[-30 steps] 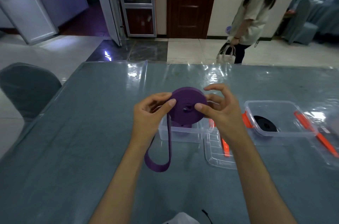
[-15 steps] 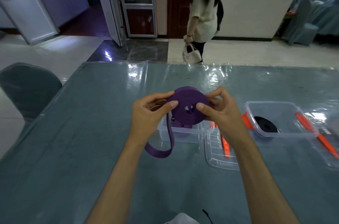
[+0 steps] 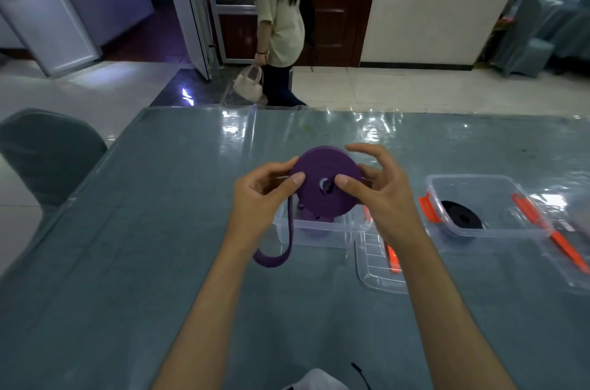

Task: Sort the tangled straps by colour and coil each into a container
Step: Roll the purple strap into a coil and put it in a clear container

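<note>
Both hands, left hand [image 3: 260, 195] and right hand [image 3: 378, 188], pinched purple coil [image 3: 325, 182] above clear container [image 3: 319, 231]. Loose tail [image 3: 277, 249] dangling; grip slip = coil probably springs apart, imo.

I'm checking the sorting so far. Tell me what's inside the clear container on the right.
The right container holds one coiled black strap, lying flat on its floor. Nothing else shows inside; its orange clips sit on the rim.
</note>
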Demonstrator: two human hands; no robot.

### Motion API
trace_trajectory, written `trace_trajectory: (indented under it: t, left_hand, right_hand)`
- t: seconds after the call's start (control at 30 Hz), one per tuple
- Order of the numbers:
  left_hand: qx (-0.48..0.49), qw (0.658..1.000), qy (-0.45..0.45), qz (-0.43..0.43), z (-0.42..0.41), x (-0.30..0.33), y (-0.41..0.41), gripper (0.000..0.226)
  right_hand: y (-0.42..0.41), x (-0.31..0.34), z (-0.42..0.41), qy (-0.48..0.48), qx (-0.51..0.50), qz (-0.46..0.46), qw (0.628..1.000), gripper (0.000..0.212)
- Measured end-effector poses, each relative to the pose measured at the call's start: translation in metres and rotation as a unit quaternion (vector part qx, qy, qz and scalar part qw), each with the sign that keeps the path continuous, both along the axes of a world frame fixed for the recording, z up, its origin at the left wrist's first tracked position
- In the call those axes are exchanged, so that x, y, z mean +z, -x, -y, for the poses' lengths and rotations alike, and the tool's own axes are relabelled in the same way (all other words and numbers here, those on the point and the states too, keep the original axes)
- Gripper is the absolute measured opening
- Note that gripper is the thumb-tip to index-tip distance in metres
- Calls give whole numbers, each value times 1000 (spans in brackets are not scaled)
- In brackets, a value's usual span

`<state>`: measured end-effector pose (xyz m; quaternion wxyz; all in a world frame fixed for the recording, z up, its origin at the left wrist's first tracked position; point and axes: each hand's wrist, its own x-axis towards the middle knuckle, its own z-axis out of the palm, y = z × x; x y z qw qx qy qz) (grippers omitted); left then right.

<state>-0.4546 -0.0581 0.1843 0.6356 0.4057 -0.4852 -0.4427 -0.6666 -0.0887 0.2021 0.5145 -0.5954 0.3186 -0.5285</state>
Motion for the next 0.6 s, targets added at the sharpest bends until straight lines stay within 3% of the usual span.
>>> trace_trajectory:
  t: [0.1, 0.23, 0.3, 0.43, 0.6]
  left_hand:
    - [-32, 999, -4, 24, 1, -1, -8, 32]
    - [38, 999, 13, 33, 0, -5, 0, 22]
    - [-11, 1000, -7, 0, 1, -6, 2, 20]
    - [-90, 994, -24, 60, 7, -1, -4, 39]
    - [5, 999, 13, 43, 14, -3, 8, 24]
  right_hand:
    - [1, -4, -1, -17, 0, 11, 1000, 39]
    - [4, -6, 2, -61, 2, -37, 997, 47]
    - [7, -5, 3, -39, -15, -36, 998, 47]
    - [11, -9, 2, -33, -43, -6, 999, 44]
    - [19, -16, 5, -97, 7, -47, 994, 50]
